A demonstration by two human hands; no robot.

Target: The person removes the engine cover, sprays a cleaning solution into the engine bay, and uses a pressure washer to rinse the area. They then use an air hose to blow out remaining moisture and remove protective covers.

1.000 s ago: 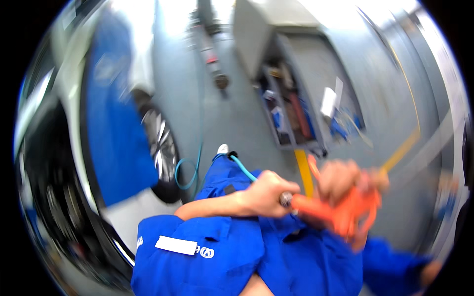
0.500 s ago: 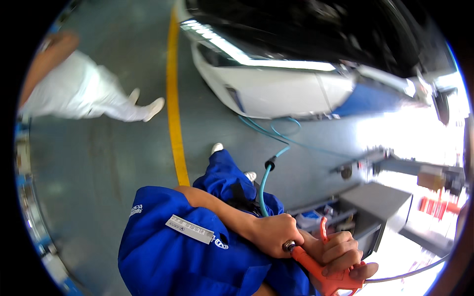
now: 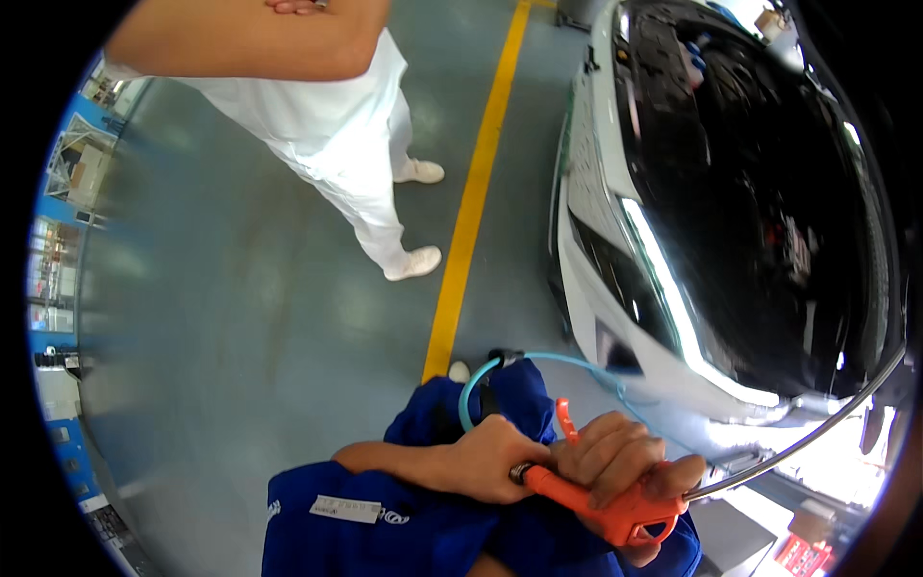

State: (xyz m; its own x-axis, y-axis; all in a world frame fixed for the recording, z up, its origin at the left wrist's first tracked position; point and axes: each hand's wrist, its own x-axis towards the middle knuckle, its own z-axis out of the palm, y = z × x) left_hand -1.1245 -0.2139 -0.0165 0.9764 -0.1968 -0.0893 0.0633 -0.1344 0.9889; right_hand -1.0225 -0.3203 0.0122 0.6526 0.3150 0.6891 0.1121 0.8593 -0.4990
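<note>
My right hand [image 3: 615, 452] is wrapped round an orange air blow gun [image 3: 615, 510], whose long thin metal nozzle [image 3: 817, 438] points up and to the right past the car's front. The gun's hooked orange trigger [image 3: 565, 419] sticks up beside the fingers. My left hand [image 3: 486, 460] is closed at the rear of the gun, by the metal hose coupling [image 3: 520, 473]. A light-blue air hose [image 3: 466, 402] loops up from behind this hand, through a black fitting [image 3: 505, 359], and on toward the car. The fingers of the left hand hide the hose end.
A white car [image 3: 615, 317] with its hood raised stands at the right. A person in white trousers [image 3: 327, 144] stands at the upper left, arms folded, beside a yellow floor line [image 3: 471, 202]. Shelving [image 3: 58, 269] lines the far left; a grey cabinet [image 3: 735, 539] is at lower right.
My view has turned right and I stand closer to the car's front, so car and person sit differently. Both hands keep their hold on the blow gun and hose coupling.
</note>
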